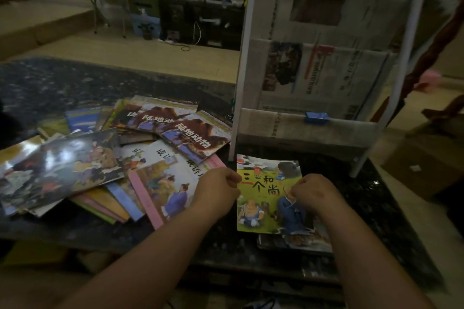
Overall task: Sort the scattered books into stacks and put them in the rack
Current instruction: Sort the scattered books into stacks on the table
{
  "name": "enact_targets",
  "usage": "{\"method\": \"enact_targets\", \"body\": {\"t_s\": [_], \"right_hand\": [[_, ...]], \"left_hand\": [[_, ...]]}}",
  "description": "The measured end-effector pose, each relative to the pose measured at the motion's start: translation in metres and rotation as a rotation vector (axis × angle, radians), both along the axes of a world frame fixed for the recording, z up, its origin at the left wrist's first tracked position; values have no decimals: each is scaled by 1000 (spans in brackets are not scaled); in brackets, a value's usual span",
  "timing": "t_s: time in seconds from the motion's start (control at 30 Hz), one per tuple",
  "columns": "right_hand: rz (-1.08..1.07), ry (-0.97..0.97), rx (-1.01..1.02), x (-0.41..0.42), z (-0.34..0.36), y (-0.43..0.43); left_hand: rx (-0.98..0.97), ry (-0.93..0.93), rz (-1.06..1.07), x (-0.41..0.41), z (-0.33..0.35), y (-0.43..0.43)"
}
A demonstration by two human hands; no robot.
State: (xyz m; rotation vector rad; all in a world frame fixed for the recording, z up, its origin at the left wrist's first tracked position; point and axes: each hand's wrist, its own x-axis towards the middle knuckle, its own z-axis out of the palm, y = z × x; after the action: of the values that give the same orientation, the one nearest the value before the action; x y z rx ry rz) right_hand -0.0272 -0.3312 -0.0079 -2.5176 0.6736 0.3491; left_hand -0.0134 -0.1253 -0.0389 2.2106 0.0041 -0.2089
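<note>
While the green book (pixel 263 195) lies flat between both hands, its long side points away from the person, straight at the rack (pixel 313 128) just behind it. The left hand (pixel 217 188) pinches its left edge with curled fingers, and the right hand (pixel 311 192) grips its right edge. It is thin, shiny and bendy, and rests on 1 more book (pixel 301 241). The messy pile (pixel 113 158) lies to the left on the dark, speckled tabletop (pixel 376 195).

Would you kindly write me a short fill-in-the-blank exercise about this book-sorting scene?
1. The book held by the left hand and right hand has a mostly ____ cover.
2. The scattered pile lies on the person's ____ side.
3. The clip on the rack is coloured ____.
Missing: green; left; blue.
</note>
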Motion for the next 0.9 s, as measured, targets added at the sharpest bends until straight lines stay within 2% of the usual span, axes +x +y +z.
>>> {"method": "enact_targets", "body": {"t_s": [0.13,0.63,0.77,0.9], "right_hand": [[-55,10,16,-7,-2,-19],[-12,63,-111,-17,-10,-42],[1,162,-117,-17,-15,-41],[61,202,-67,-20,-10,-33]], "left_hand": [[14,1,-41,-6,-6,-18],[128,-102,-155,-16,-15,-40],[164,-99,-172,-18,-17,-40],[113,-72,-182,-18,-15,-42]]}}
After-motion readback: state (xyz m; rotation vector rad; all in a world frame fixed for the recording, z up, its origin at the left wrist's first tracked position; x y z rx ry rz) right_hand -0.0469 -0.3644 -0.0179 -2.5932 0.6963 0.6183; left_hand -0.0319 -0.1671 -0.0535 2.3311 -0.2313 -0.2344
